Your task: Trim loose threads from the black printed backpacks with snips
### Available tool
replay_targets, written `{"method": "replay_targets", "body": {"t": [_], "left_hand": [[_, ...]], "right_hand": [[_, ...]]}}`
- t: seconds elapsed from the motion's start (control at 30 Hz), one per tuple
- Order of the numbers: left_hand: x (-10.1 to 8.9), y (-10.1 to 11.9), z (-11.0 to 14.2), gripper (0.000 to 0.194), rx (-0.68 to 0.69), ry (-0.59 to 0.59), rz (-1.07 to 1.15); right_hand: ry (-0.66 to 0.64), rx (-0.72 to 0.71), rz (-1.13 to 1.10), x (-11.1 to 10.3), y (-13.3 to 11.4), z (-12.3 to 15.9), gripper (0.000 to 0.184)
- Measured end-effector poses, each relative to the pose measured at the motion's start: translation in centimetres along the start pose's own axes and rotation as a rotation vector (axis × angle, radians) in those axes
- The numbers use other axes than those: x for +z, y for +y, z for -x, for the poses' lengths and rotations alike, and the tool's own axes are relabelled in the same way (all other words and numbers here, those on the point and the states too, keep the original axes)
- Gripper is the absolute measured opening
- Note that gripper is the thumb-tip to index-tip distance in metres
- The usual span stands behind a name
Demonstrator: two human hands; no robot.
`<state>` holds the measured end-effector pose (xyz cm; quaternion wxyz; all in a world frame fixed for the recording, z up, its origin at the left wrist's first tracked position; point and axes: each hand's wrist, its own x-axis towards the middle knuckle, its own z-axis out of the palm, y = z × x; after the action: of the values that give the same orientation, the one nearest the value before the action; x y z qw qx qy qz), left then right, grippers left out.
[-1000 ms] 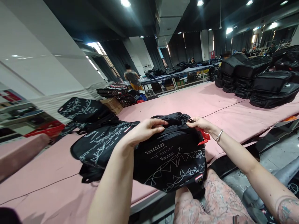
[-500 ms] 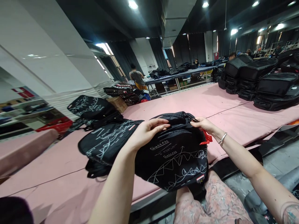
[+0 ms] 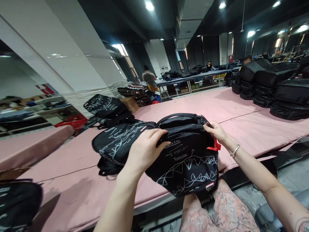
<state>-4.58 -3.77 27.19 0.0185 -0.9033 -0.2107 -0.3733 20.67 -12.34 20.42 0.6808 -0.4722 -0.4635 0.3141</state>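
A black backpack (image 3: 185, 174) with white scribbled lines and the word "Success" leans tilted at the table's front edge, above my lap. My left hand (image 3: 147, 146) is closed on its upper left side, thumb in front and fingers bent over the zipper edge. At the top right corner my right hand (image 3: 214, 132) pinches small dark thread snips (image 3: 205, 120), their pointed tips up and left. A red strip (image 3: 214, 145) hangs just below that hand. The backpack's carry handle (image 3: 177, 115) arches between my hands. Another patterned backpack (image 3: 118, 143) lies on the left, behind my left hand.
The pink-covered table (image 3: 178, 104) stretches to the back and right. Black bags (image 3: 265, 80) are stacked at right. More patterned backpacks (image 3: 103, 108) and a cardboard box (image 3: 130, 104) stand at back left. A dark bag (image 3: 20, 203) is at lower left. People work farther off.
My left hand has shifted from lying over the backpack's top to gripping its upper left edge. The snips in my right hand now point higher. The view has swung slightly left.
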Motion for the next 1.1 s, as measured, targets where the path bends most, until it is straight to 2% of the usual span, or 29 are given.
{"method": "replay_targets", "body": {"t": [0.1, 0.2, 0.27, 0.37, 0.47, 0.6, 0.73, 0.83, 0.93, 1.0, 1.1], "left_hand": [[1.1, -0.2, 0.7, 0.024, -0.016, 0.146, -0.022], [1.9, -0.2, 1.4, 0.011, -0.062, 0.32, 0.062], [2.1, -0.1, 1.8, 0.008, -0.074, 0.376, 0.101], [1.7, 0.2, 2.1, 0.014, -0.017, 0.315, 0.077], [1.2, 0.6, 2.2, 0.018, 0.04, 0.258, -0.048], [1.0, 0.9, 2.0, 0.014, 0.114, 0.299, -0.237], [1.3, 0.8, 1.5, 0.013, 0.156, 0.234, -0.088], [1.2, 0.6, 0.7, 0.019, 0.022, 0.109, 0.03], [0.9, 0.4, -0.6, 0.025, -0.198, -0.07, 0.085], [0.7, 0.4, -1.6, 0.028, -0.321, -0.2, 0.101], [0.6, 0.3, -2.6, 0.032, -0.396, -0.329, 0.139]], "right_hand": [[0.106, -0.178, 0.113, 0.2, 1.0, 0.4, 0.026], [0.199, -0.305, 0.231, 0.3, 2.3, 1.0, 0.018], [0.221, -0.385, 0.291, 0.2, 3.0, 1.4, 0.017], [0.217, -0.498, 0.375, 0.0, 3.6, 2.0, 0.013], [0.192, -0.612, 0.456, -0.2, 3.7, 2.6, 0.004], [0.153, -0.741, 0.553, 0.0, 3.0, 3.2, 0.018], [0.119, -0.83, 0.636, 0.7, 1.3, 3.0, 0.031], [0.063, -0.759, 0.611, 1.2, 0.1, 2.3, 0.028], [0.005, -0.48, 0.485, 1.4, -0.7, 1.2, 0.015], [-0.046, -0.276, 0.357, 1.3, -1.0, 0.4, 0.018], [-0.116, -0.061, 0.186, 1.0, -1.4, -0.6, 0.025]]}}
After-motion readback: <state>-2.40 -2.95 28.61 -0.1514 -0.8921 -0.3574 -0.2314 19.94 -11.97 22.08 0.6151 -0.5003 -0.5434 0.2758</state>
